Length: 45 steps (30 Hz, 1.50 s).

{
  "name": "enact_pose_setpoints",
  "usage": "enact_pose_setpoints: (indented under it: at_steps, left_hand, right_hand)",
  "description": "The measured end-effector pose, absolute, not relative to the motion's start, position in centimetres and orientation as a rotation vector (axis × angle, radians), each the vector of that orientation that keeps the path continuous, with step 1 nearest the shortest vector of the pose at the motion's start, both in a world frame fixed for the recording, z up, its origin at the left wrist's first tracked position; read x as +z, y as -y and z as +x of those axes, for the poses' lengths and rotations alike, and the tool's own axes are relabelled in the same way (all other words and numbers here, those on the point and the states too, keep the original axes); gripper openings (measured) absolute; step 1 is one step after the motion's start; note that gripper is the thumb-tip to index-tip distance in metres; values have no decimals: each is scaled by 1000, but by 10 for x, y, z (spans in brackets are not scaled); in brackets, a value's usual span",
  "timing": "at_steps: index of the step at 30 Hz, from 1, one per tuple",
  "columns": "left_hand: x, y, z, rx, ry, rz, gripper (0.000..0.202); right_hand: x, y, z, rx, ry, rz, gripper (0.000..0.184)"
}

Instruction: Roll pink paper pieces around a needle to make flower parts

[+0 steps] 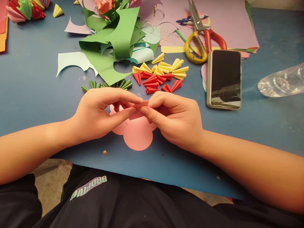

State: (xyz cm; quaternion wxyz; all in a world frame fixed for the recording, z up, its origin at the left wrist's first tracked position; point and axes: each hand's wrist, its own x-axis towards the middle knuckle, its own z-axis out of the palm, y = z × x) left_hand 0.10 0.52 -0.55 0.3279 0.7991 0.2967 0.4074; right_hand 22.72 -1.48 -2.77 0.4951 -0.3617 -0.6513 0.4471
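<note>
Between them, my left hand [108, 112] and my right hand [174, 118] pinch a small folded piece of pink paper [139, 111], thumbs and forefingers meeting on it from both sides. Directly below lie pink paper circles [138, 136], partly covered by my fingers. Just beyond my hands are rolled paper cones: yellow cones [169, 67], red cones [152, 83] and dark green cones [122, 84]. The other fingers of both hands are curled and partly hidden.
Green paper offcuts [123, 34] are heaped at the back. Scissors [198, 38] with yellow and red handles rest on paper sheets [235, 28]. A phone [224, 79] lies to the right, near a clear plastic bottle [282, 80]. Finished cone clusters [26, 9] sit far left.
</note>
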Motion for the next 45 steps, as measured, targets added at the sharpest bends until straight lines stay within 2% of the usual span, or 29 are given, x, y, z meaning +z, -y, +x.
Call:
enact_pose_setpoints:
  at_steps: [4,10,16,21,25,27,29,31,35,37,41,45]
  left_hand:
    - [-2,-9,0,1035,-717,2155,24]
    - [1,-6,-2,928,-779,2025,21]
    - [0,-1,-1,915,-928,1881,25]
    - [-1,-6,-3,967,-879,2054,23]
    - [-5,-13,-8,921,-704,2159,44]
    - [-7,-15,-10,860,-752,2100,43]
    - [-8,-16,-12,855,-787,2011,49]
    - [-9,-17,-12,858,-803,1959,54]
    - [-10,-15,-9,857,-792,1886,55]
    - [-10,-14,-8,837,-752,1847,58]
    - [-11,-10,-7,797,-691,1883,49]
    - [-7,-8,-7,782,-671,2042,30]
  right_hand:
    - [-28,13,228,1086,1573,-830,12]
    - [-21,12,231,1009,1652,-837,22]
    - [-24,13,230,1027,1714,-926,17]
    - [-25,14,228,1027,1753,-952,13]
    - [-27,17,225,1024,1658,-930,14]
    - [-30,17,224,1048,1616,-906,15]
    - [-32,16,223,1035,1607,-894,25]
    - [-34,15,223,893,1679,-922,29]
    - [-36,15,222,313,1874,-893,9]
    - [-37,17,222,104,1894,-841,8]
    - [-37,22,221,-38,1942,-799,9]
    - [-32,31,224,25,1979,-785,16]
